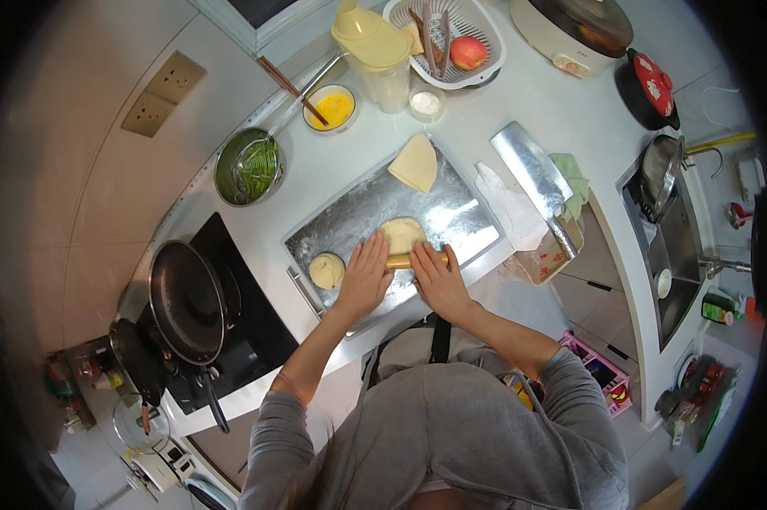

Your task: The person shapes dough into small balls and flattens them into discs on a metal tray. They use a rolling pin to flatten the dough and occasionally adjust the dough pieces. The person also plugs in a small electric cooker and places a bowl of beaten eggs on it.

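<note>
A short wooden rolling pin (399,262) lies across the near side of a flattened piece of dough (402,234). My left hand (363,274) rests over the pin's left end, hiding it, with the fingers reaching along the dough's edge. Over the right part of the pin lies my right hand (439,280), fingers stretched forward and the pin's tip showing beyond them. Beneath is a floured metal board (351,223). A coiled dough round (327,270) sits at its left corner, and a folded wedge of dough (416,164) at the far edge.
Right of the board, a cleaver (531,167) lies by a white cloth (511,207). Behind stand a bowl of beaten egg (334,109) with chopsticks, a cup of flour (427,104) and a pot of chopped greens (256,169). A frying pan (188,303) is on the left cooktop.
</note>
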Demonstrator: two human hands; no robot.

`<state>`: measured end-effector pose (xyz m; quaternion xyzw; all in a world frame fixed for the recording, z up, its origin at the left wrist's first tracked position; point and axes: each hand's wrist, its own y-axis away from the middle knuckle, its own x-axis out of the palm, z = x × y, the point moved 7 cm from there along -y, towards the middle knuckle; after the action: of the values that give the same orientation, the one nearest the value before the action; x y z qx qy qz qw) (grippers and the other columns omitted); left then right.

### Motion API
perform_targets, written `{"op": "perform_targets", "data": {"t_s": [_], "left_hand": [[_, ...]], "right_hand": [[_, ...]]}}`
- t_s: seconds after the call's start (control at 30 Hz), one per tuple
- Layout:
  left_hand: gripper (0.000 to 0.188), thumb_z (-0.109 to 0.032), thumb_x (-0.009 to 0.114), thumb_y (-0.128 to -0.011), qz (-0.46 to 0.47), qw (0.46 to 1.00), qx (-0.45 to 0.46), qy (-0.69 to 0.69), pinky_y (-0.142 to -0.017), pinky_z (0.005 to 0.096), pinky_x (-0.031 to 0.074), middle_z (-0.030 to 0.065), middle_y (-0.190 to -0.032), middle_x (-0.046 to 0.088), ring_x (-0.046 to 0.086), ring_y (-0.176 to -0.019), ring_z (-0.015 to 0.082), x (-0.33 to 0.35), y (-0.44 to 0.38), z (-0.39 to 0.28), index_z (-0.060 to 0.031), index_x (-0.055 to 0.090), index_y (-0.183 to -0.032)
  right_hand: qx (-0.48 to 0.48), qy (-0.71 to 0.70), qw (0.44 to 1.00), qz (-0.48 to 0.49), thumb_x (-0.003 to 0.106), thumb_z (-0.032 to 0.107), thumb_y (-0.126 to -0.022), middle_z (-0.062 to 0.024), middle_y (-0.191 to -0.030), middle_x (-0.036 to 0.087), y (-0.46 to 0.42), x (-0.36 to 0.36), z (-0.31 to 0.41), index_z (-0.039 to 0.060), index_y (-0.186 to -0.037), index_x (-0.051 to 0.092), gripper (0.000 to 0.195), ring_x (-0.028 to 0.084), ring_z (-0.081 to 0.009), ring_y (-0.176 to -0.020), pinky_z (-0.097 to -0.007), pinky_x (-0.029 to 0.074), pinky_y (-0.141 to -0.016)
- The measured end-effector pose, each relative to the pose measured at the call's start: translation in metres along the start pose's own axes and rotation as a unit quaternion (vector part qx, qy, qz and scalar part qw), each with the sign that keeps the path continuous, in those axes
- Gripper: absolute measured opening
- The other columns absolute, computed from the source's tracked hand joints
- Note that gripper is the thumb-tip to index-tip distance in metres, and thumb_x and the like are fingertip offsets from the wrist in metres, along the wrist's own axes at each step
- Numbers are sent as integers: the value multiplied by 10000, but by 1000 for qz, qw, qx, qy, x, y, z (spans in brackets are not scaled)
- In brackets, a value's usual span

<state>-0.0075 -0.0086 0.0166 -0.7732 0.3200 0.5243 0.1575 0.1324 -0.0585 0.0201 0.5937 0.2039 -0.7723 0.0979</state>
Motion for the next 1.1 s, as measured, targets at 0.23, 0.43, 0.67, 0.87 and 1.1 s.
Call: {"op": "perform_targets", "data": {"t_s": [0.23,0.43,0.67,0.87,1.1], "left_hand": [[379,-219,611,-911,-117,951,-191,213,-951,419,456,216,-1205,606,584,-1106,356,-24,-56,43,-1,576,-1220],[308,-228,726,-817,36,965,-227,124,-810,397,505,158,-1000,667,643,-955,291,-1,-93,43,-57,643,-1060],[191,-162,737,-786,45,978,-146,140,-690,378,494,107,-902,674,642,-786,281,-7,-92,27,-76,652,-933],[131,-104,693,-862,54,924,-172,336,-720,294,491,80,-913,681,636,-814,183,-52,-51,-9,-53,625,-962],[214,-100,634,-944,-129,711,-263,639,-795,248,505,60,-981,673,622,-909,103,-63,4,-8,-29,567,-1135]], "right_hand": [[-17,-210,975,-77,626,36,-726,-140,-1103,593,8,-26,-45,52,-1231,571,508,583,-316,-1009,-423,458,-878],[257,-104,941,-192,633,-6,-705,-182,-1078,585,49,-49,-178,-5,-1214,566,513,559,-356,-963,-426,450,-838],[250,-60,949,-181,664,23,-702,-210,-1219,547,36,-44,-188,-1,-1238,552,548,535,-376,-1094,-432,435,-927],[207,-544,813,-7,702,270,-882,-172,-1378,487,-9,4,-102,6,-1409,385,669,478,-282,-1275,-377,412,-1033],[208,-825,498,166,575,244,-983,-65,-1231,607,-45,18,-28,21,-1339,497,428,588,-158,-1112,-321,489,-944]]}}
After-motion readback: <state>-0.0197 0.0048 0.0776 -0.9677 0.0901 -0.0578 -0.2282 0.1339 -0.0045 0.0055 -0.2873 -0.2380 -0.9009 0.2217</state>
